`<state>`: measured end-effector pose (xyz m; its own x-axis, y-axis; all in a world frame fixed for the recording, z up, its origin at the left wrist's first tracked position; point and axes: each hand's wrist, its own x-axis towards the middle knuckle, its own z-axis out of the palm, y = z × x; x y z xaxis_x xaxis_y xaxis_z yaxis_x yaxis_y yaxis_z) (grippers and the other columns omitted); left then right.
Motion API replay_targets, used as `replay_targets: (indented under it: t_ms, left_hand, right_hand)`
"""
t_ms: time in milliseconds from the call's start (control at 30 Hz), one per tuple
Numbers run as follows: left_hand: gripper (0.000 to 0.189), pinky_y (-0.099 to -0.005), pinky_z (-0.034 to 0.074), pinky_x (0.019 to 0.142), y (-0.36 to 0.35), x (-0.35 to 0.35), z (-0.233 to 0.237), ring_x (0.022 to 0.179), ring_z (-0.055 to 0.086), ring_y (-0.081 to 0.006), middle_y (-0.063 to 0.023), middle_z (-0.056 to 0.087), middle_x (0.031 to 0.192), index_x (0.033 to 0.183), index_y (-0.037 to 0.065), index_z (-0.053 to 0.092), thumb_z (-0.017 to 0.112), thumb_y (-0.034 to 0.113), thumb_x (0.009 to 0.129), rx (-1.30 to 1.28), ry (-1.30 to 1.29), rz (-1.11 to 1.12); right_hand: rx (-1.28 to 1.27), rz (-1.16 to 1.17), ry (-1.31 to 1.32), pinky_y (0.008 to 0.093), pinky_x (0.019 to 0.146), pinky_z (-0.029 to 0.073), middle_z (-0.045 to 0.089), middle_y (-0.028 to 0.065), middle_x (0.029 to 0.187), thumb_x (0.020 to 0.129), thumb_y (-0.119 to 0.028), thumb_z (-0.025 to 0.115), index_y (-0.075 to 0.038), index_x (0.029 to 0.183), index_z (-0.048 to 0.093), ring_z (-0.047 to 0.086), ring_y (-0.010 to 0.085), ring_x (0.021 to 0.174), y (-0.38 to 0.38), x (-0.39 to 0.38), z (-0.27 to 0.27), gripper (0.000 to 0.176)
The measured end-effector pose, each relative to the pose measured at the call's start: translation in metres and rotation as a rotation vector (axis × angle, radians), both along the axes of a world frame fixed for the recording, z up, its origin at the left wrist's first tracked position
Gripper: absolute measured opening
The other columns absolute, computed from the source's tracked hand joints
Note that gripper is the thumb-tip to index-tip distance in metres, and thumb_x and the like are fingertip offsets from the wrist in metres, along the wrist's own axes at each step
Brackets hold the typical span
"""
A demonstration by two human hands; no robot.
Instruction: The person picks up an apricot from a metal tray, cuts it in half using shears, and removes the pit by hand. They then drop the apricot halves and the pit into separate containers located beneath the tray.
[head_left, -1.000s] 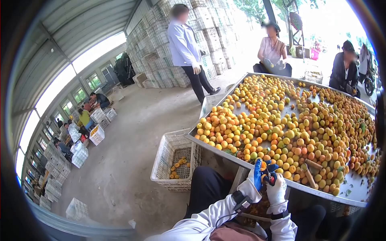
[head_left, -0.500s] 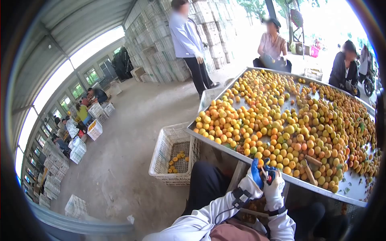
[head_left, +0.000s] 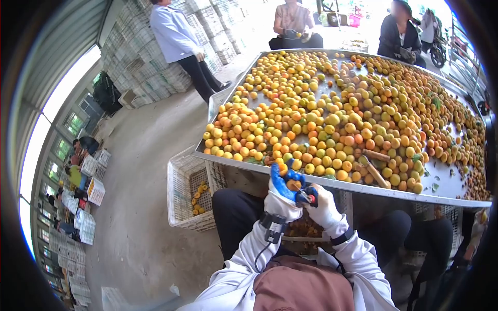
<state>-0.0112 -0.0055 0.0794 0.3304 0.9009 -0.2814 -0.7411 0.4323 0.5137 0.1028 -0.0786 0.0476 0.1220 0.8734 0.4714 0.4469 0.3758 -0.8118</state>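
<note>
Both of my hands are gloved and close together at the near edge of a metal sorting table [head_left: 434,199] heaped with apricots [head_left: 332,147]. My left hand [head_left: 282,194], in a blue and white glove, is closed around an apricot [head_left: 294,185]. A yellow-orange apricot [head_left: 282,169] shows at its fingertips. My right hand [head_left: 324,207], in a white glove, grips a small tool with a red and black handle [head_left: 310,198]. The tool points toward the apricot in my left hand; its working end is partly hidden by the fingers.
A white plastic crate [head_left: 176,202] with a few apricot pieces stands on the floor left of my knee. Beneath my hands is another container of fruit pieces [head_left: 306,228]. Two brown stick-like pieces [head_left: 376,175] lie among the apricots. People sit and stand beyond the table, before stacked crates [head_left: 145,62].
My view has tilted down and turned right, so the table and people appear farther left and higher. My hands remain together, the left with fruit and the right with the tool.
</note>
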Motion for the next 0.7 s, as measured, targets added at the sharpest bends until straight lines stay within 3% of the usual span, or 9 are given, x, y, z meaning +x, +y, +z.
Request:
replay_targets:
  t_ms: [33,167,300,367,433,567,600,667,700]
  left_hand:
    - [0.047,-0.0311,0.049,0.077,-0.004,0.001,0.006,0.073,0.051,-0.0125,0.0024,0.048,0.075,0.122,0.007,0.057,0.049,0.048,0.102,0.066,0.048,0.079]
    - [0.041,-0.0335,0.053,0.071,0.057,-0.047,0.005,0.062,0.053,-0.0133,0.003,0.053,0.069,0.112,0.009,0.059,0.058,0.047,0.097,-0.122,-0.083,0.139]
    - [0.041,-0.0359,0.054,0.084,0.096,-0.135,0.034,0.076,0.06,-0.0161,-0.0013,0.059,0.075,0.117,0.009,0.058,0.051,0.046,0.101,0.207,0.045,0.344]
    - [0.048,-0.0345,0.054,0.078,0.137,-0.206,0.029,0.072,0.061,-0.0174,-0.003,0.06,0.075,0.12,0.007,0.056,0.05,0.051,0.1,0.397,0.249,0.426]
    - [0.051,-0.0347,0.053,0.069,0.175,-0.27,0.026,0.067,0.058,-0.0183,-0.0033,0.056,0.071,0.119,0.006,0.056,0.052,0.053,0.099,0.4,0.376,0.618]
    - [0.049,-0.0359,0.05,0.072,0.238,-0.363,0.006,0.076,0.054,-0.0169,-0.0025,0.059,0.087,0.122,0.008,0.057,0.059,0.05,0.097,0.164,0.902,0.814]
    - [0.047,-0.0357,0.049,0.075,0.241,-0.367,0.005,0.08,0.054,-0.0169,-0.0023,0.061,0.096,0.123,0.008,0.058,0.061,0.046,0.097,0.151,1.015,0.776]
    - [0.045,-0.0355,0.048,0.079,0.254,-0.369,-0.007,0.083,0.055,-0.0169,-0.0021,0.062,0.104,0.124,0.008,0.059,0.062,0.043,0.097,0.133,1.137,0.734]
    - [0.046,-0.0359,0.048,0.087,0.266,-0.354,-0.009,0.097,0.056,-0.0185,-0.0048,0.062,0.114,0.13,0.008,0.057,0.065,0.038,0.096,0.309,1.278,0.623]
  right_hand:
    - [-0.007,0.037,0.012,0.0368,0.066,0.049,0.059,0.0152,0.08,0.072,0.004,0.07,-0.002,0.087,0.061,0.059,0.0358,0.072,-0.004,0.0,0.008,0.019]
    - [-0.116,-0.061,0.107,0.0357,0.069,0.05,0.063,0.0163,0.079,0.078,0.0,0.07,0.001,0.091,0.062,0.061,0.0317,0.071,-0.005,0.006,-0.004,0.015]
    - [-0.298,-0.084,-0.054,0.0436,0.071,0.051,0.067,0.0197,0.083,0.081,-0.013,0.073,-0.003,0.095,0.069,0.065,0.0401,0.081,-0.012,0.029,-0.006,0.018]
    - [-0.338,-0.124,-0.076,0.044,0.072,0.052,0.067,0.0199,0.084,0.082,-0.014,0.073,-0.003,0.098,0.07,0.065,0.0403,0.082,-0.018,0.034,0.002,0.02]
    - [-0.33,-0.23,0.087,0.0436,0.074,0.052,0.067,0.02,0.084,0.084,-0.015,0.073,-0.002,0.101,0.069,0.066,0.0394,0.084,-0.02,0.039,0.01,0.022]
    - [-0.463,-0.205,0.82,0.0224,0.046,0.041,0.058,-0.0012,0.069,0.095,-0.022,0.066,-0.003,0.109,0.069,0.049,0.0057,0.049,-0.027,0.064,0.034,0.024]
    - [-0.52,-0.207,0.938,0.023,0.048,0.043,0.058,0.0007,0.072,0.097,-0.026,0.063,-0.002,0.114,0.067,0.05,0.0069,0.051,-0.029,0.07,0.049,0.029]
    - [-0.271,-0.128,1.169,0.0248,0.048,0.043,0.059,0.0024,0.077,0.1,-0.028,0.06,-0.002,0.117,0.065,0.049,0.0074,0.052,-0.026,0.079,0.032,0.032]
    - [-0.266,-0.119,1.293,0.0269,0.049,0.043,0.057,0.0027,0.081,0.101,-0.029,0.058,-0.002,0.118,0.064,0.047,0.0087,0.052,-0.026,0.081,0.035,0.033]
